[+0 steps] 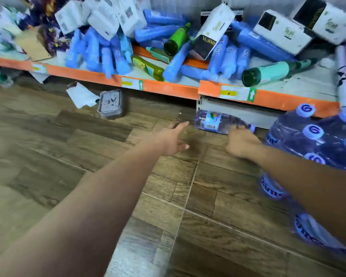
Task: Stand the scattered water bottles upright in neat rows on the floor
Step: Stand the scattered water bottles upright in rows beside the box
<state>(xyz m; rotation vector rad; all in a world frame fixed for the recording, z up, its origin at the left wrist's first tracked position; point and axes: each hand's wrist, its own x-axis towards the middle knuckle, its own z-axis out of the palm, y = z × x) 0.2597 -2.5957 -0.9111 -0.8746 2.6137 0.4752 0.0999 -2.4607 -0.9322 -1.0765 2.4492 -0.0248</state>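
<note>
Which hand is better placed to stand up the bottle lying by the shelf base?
Right. The right hand touches the lying bottle at its neck end, beside the upright bottles where it probably belongs; the left hand is open, short of it.

- Wood-pattern floor (pixel 88 156): one water bottle (pixel 216 120) lies on its side, centre right, against the shelf base.
- Right edge: upright water bottles (pixel 308 136) stand grouped in rows.
- Centre left: grey lidded container (pixel 110 103), crumpled white paper (pixel 81 94) beside it.
- Orange-edged shelf (pixel 168 87), across the top: toppled blue bottles (pixel 92 50), green glass bottles (pixel 177 40) and white boxes (pixel 282 31).
</note>
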